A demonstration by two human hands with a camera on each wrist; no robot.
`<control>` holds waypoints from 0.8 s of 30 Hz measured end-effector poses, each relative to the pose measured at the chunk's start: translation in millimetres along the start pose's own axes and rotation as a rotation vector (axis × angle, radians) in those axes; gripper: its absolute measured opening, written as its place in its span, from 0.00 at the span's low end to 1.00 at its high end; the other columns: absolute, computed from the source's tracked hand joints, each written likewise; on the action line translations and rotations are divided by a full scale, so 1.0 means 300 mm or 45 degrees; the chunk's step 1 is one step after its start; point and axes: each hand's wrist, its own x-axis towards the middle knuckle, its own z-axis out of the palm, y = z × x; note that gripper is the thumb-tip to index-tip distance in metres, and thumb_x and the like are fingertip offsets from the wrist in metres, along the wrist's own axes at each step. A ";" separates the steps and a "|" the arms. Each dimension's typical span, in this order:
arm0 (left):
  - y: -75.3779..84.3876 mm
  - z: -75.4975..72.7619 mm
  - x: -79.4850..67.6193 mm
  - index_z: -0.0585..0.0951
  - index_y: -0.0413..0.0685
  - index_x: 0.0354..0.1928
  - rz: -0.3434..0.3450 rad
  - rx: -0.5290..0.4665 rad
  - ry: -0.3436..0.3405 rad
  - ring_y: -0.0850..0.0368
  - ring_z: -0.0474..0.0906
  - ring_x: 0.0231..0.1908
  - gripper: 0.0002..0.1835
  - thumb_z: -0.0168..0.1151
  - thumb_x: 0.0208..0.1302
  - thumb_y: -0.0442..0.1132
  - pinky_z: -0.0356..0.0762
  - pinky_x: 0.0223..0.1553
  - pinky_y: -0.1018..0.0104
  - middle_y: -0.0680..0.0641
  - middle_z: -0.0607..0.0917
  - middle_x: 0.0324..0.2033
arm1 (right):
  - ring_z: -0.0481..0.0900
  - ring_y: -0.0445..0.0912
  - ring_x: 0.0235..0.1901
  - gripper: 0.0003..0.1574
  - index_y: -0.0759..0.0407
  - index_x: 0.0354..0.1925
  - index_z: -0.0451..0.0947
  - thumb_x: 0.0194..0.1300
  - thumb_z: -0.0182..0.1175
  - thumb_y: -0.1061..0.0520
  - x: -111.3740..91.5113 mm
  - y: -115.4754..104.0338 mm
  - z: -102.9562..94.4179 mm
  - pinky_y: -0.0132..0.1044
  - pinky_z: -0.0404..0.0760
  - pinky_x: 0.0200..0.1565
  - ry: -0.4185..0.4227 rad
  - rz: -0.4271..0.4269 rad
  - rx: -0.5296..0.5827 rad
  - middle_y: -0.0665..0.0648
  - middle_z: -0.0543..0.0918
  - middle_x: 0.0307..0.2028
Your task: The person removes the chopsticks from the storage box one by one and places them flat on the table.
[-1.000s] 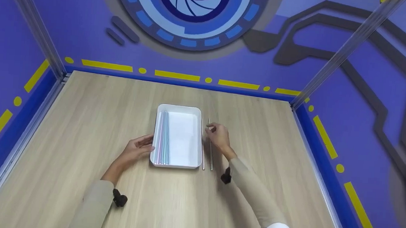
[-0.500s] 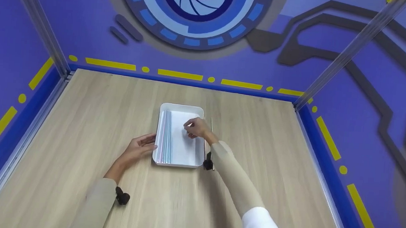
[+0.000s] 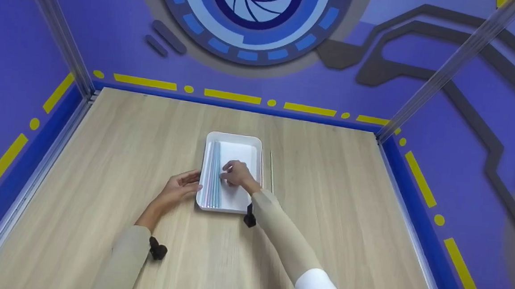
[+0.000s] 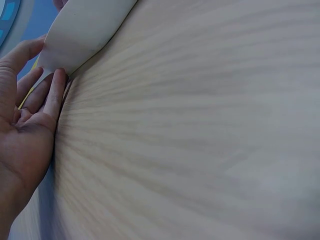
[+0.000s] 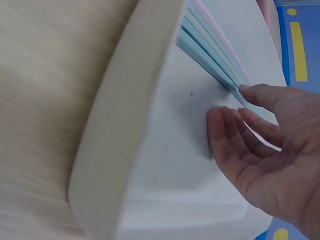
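Observation:
A white rectangular tray [image 3: 238,202] lies on the wooden table. Along its left inner side runs a bundle of slim pastel sticks [image 3: 214,180], light blue, pale green and pink. My right hand [image 3: 237,174] reaches down inside the tray, thumb and index fingertip at the outermost light-blue stick [image 5: 205,57], pinching it; the other fingers curl close over the tray floor. My left hand [image 3: 177,191] rests against the tray's left side, its fingers fairly straight. In the left wrist view the fingertips [image 4: 59,75] touch the outer wall of the tray.
Thin sticks [image 3: 271,167] lie on the table just right of the tray, partly covered by my right forearm. The wooden table [image 3: 339,189] extends around the tray. Blue-purple printed panels [image 3: 288,84] and metal posts [image 3: 455,58] enclose it.
My right hand has moved left from the thin sticks beside the tray, over its right rim and down to the bundle inside. My left hand stays at the tray's left side.

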 end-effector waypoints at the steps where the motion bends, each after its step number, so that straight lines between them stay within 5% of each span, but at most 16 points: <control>1: 0.000 0.000 -0.001 0.64 0.36 0.75 -0.002 0.001 0.005 0.37 0.65 0.74 0.35 0.65 0.69 0.32 0.80 0.61 0.73 0.32 0.70 0.72 | 0.82 0.43 0.28 0.18 0.65 0.53 0.82 0.68 0.67 0.58 0.000 0.000 0.006 0.29 0.84 0.29 0.018 0.006 0.008 0.60 0.86 0.40; 5: 0.000 -0.002 -0.001 0.64 0.35 0.75 -0.003 0.030 0.002 0.37 0.64 0.74 0.35 0.65 0.70 0.33 0.79 0.61 0.74 0.32 0.69 0.72 | 0.78 0.41 0.25 0.16 0.63 0.51 0.82 0.67 0.68 0.58 0.001 0.004 0.025 0.26 0.76 0.24 0.063 0.045 0.020 0.58 0.85 0.36; 15: -0.002 -0.005 0.001 0.65 0.36 0.75 0.014 0.050 -0.006 0.37 0.65 0.74 0.35 0.65 0.69 0.33 0.79 0.61 0.75 0.32 0.70 0.72 | 0.81 0.42 0.26 0.15 0.56 0.49 0.81 0.66 0.69 0.53 0.013 -0.003 0.041 0.28 0.76 0.24 0.094 0.151 -0.081 0.53 0.85 0.36; 24: -0.007 -0.008 0.008 0.64 0.34 0.75 0.037 -0.011 -0.019 0.35 0.64 0.74 0.35 0.65 0.69 0.30 0.80 0.61 0.74 0.30 0.69 0.72 | 0.80 0.42 0.27 0.15 0.58 0.48 0.82 0.65 0.69 0.53 0.024 0.001 0.050 0.30 0.77 0.26 0.166 0.074 -0.292 0.54 0.87 0.38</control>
